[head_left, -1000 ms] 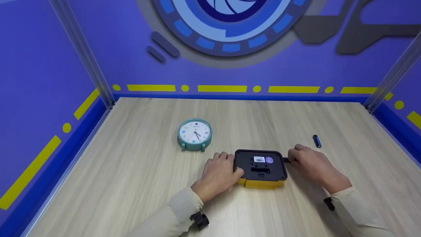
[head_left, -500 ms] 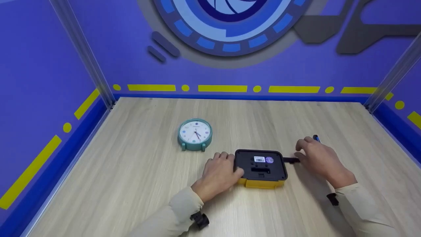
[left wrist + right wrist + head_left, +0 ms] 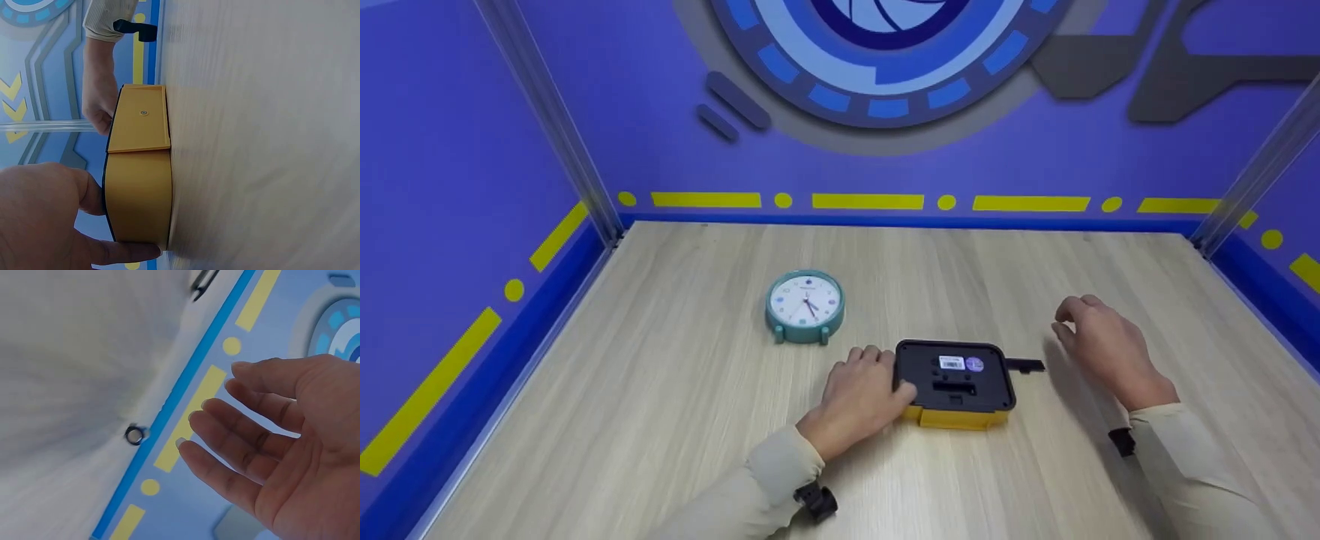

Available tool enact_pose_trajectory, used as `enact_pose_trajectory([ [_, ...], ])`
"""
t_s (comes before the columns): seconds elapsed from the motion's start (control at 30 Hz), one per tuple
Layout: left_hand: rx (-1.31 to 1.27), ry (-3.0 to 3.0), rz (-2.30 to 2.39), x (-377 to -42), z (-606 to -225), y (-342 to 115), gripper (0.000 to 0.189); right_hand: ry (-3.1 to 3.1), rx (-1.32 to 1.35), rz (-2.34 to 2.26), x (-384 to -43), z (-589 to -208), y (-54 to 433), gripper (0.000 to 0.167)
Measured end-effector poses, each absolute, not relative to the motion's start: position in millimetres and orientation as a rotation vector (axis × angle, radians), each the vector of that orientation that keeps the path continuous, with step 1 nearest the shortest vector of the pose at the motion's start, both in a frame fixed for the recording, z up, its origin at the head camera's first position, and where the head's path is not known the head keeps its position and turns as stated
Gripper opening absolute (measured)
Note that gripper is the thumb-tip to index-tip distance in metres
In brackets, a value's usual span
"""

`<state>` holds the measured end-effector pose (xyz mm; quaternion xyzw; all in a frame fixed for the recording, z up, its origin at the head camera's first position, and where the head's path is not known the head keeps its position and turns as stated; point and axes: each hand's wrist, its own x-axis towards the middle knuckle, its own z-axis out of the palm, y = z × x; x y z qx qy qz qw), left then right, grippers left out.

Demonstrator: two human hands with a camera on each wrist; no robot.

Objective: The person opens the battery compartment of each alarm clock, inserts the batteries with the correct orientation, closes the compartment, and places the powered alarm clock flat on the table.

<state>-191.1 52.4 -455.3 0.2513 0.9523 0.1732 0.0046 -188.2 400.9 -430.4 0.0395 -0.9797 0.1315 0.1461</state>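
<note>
My left grip holds the box at its side. My right grip is relaxed, near the battery.

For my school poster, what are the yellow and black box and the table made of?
Yellow and black box: probably smooth, slightly matte plastic, from its even colors and molded-looking edges.
Table: matte, pale, with streaky grain; maybe wood, maybe wood-look laminate.

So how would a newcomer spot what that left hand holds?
On the table, find the left hand. It grips a yellow block whose black top carries a white label and round purple sticker. Neither the teal clock nor the black strip is yellow.
</note>
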Motion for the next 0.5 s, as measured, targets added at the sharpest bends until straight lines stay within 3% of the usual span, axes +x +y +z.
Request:
enact_pose_trajectory([
  [0.5, 0.799, 2.988, 0.535, -191, -455, 53, 0.055, -2.789, -0.158, 0.469, -209, -434, 435, 0.019],
])
